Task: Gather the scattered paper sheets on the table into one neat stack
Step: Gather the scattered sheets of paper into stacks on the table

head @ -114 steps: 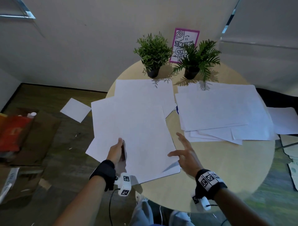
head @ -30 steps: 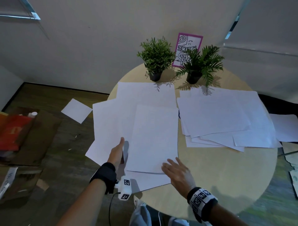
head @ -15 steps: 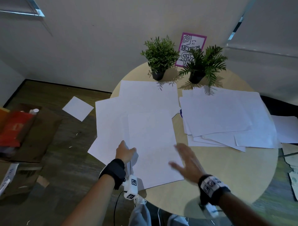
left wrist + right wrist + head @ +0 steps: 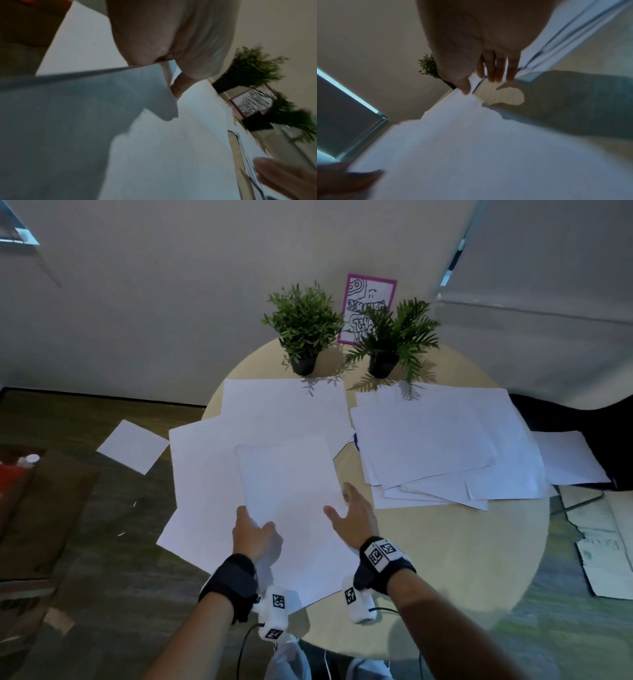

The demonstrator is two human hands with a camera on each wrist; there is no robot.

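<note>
The left grip [image 4: 255,534] pinches the near-left edge of the top sheet [image 4: 291,491], thumb on top and fingers beneath; the left wrist view shows that edge [image 4: 106,70] caught between thumb and fingers. The sheet lies on the left pile [image 4: 205,474], a loose fan of white sheets covering the near-left part of the round worktop [image 4: 462,559] and hanging past its left rim. The right grip [image 4: 352,517] is spread, its fingers straight and apart. It sits at the right edge of the top sheet, thumb over the paper, fingers reaching toward the bare wood. From the right wrist view its fingertips [image 4: 494,75] hang just above the wood, and whether they touch cannot be told.

On the right half of the worktop lies the right pile [image 4: 445,440], several overlapping sheets skewed at different angles, apart from the left pile with a strip of wood between them. One more sheet [image 4: 572,457] lies past the right rim on a dark surface, and a floor sheet [image 4: 132,445] lies on the floor to the left of the worktop.

At the far edge stand two plants [image 4: 303,326] in dark pots, side by side, with a pink-framed card [image 4: 368,299] leaning on the wall behind them. Both wrists wear black bands with marker tags.
</note>
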